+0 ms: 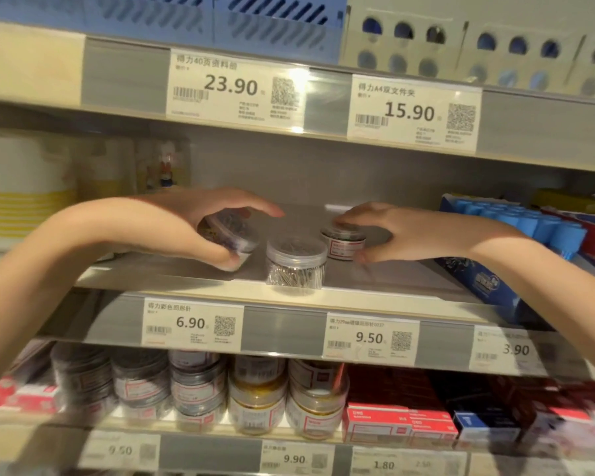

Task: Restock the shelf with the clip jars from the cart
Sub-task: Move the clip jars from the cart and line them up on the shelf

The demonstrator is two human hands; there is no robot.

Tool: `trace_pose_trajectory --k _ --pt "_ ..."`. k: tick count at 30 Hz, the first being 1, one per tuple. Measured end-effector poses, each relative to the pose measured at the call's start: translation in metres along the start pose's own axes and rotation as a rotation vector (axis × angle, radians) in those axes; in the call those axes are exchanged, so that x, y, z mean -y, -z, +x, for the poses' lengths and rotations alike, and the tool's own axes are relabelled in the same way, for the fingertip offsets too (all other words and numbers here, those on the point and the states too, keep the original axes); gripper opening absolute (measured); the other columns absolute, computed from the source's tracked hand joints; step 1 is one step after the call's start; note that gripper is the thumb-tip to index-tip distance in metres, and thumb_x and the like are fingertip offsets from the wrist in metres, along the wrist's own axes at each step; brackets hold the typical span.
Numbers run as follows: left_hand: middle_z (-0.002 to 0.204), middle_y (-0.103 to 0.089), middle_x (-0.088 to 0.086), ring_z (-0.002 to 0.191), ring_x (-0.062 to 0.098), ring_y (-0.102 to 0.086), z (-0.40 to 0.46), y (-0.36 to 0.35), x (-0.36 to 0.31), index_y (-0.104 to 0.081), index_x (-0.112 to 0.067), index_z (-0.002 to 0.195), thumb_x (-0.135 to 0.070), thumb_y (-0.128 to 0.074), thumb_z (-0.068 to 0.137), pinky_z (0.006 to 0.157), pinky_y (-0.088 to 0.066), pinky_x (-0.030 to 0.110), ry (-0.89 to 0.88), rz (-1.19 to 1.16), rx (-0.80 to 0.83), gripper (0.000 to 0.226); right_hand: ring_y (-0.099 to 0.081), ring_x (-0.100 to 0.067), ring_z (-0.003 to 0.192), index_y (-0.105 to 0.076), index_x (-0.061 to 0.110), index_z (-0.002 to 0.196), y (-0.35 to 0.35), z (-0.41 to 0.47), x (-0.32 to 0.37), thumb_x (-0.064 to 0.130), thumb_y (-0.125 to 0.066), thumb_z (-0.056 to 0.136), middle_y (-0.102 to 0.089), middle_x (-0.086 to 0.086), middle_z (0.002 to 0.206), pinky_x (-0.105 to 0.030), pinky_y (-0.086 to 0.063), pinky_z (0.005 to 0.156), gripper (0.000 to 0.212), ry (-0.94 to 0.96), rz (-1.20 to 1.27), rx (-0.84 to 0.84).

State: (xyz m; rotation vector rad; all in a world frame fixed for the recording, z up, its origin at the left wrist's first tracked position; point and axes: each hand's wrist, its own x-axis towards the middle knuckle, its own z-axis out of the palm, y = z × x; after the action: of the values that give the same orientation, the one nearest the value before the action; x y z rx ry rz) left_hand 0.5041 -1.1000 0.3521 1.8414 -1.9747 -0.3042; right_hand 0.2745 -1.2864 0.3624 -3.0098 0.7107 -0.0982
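Both my hands reach into the middle shelf (pixel 172 276). My left hand (pixel 200 225) grips a clear clip jar (pixel 229 235), tilted on its side just above the shelf surface. My right hand (pixel 388 235) rests over the lid of a small clip jar with a red-edged label (pixel 342 240), which stands further back. Between the two, near the shelf's front edge, a clear jar of silver clips (pixel 296 264) stands upright and untouched.
A blue box of blue tubes (pixel 515 231) fills the shelf's right side; yellow-striped white containers (pixel 24 194) stand at the left. The shelf below holds several stacked clip jars (pixel 254 393) and red boxes (pixel 399 420). Price tags line the shelf edges.
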Motion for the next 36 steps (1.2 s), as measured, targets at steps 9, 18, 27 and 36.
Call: trace_pose_trajectory --k 9,18,27,36 --pt "0.116 -0.039 -0.035 0.098 -0.019 -0.041 0.0 -0.006 0.006 -0.039 -0.053 0.118 -0.033 -0.074 0.075 0.07 -0.031 -0.008 -0.002 -0.031 -0.139 0.059 -0.034 -0.001 0.12 -0.031 0.038 0.143 0.001 0.006 0.007 0.04 -0.06 0.088 -0.031 0.013 0.146 -0.016 -0.025 0.097 0.063 0.018 0.036 -0.035" --pt "0.121 -0.052 -0.015 0.106 -0.009 -0.042 -0.002 -0.006 0.012 -0.054 -0.04 0.111 -0.023 -0.071 0.081 0.085 -0.02 -0.008 -0.057 0.231 -0.294 0.038 -0.04 0.011 0.121 -0.05 0.043 0.127 0.005 -0.018 0.025 0.034 -0.06 0.089 -0.045 0.026 0.133 -0.015 -0.037 0.102 0.041 0.156 0.261 -0.099" --pt "0.119 -0.05 -0.044 0.113 -0.019 -0.045 -0.006 -0.015 -0.021 -0.057 -0.057 0.11 -0.063 -0.047 0.076 0.094 -0.035 0.007 -0.193 0.136 -0.164 0.035 -0.036 0.004 0.124 -0.048 0.046 0.124 0.007 -0.03 0.016 0.034 -0.06 0.087 -0.045 0.021 0.134 -0.024 -0.028 0.108 0.04 0.128 0.141 -0.148" --pt "0.113 -0.037 -0.055 0.1 -0.04 -0.028 0.016 -0.036 -0.047 -0.046 -0.062 0.114 -0.079 -0.039 0.072 0.088 -0.022 -0.009 -0.192 0.108 -0.069 0.046 -0.036 0.007 0.118 -0.05 0.046 0.123 0.011 -0.067 -0.013 0.032 -0.058 0.089 -0.045 0.022 0.129 -0.01 -0.022 0.096 0.037 -0.009 0.072 -0.262"
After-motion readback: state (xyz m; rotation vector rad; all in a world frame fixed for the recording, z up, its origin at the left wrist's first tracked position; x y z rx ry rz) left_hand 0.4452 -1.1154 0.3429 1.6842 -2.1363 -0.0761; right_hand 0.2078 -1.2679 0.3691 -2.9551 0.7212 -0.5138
